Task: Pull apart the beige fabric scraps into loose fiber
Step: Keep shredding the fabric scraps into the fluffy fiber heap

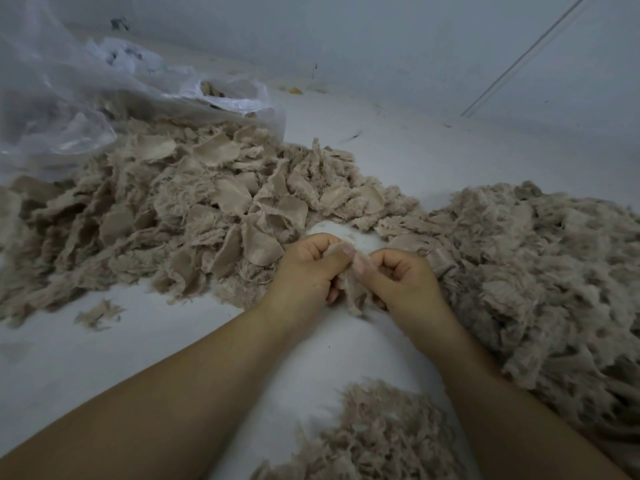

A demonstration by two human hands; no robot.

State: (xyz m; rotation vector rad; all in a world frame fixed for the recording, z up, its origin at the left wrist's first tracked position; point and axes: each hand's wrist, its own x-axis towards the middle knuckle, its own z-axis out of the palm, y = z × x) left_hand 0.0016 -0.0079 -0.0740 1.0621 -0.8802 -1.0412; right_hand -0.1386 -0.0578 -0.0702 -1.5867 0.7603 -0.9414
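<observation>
head view: the left hand (308, 268) and right hand (403, 275) meet near the middle of the white floor (138, 358), each pinching one beige scrap (349, 289) between curled fingers and thumb. the heap of fabric scraps (180, 206) lies toward the left edge, spilling from a clear plastic bag (69, 98). loose fiber (540, 271) is piled along the right edge, and another fiber clump (381, 438) sits at the near edge.

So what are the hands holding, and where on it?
Both hands, left hand and right hand, pinch one beige fabric scrap at its top edge, thumbs nearly touching.
</observation>
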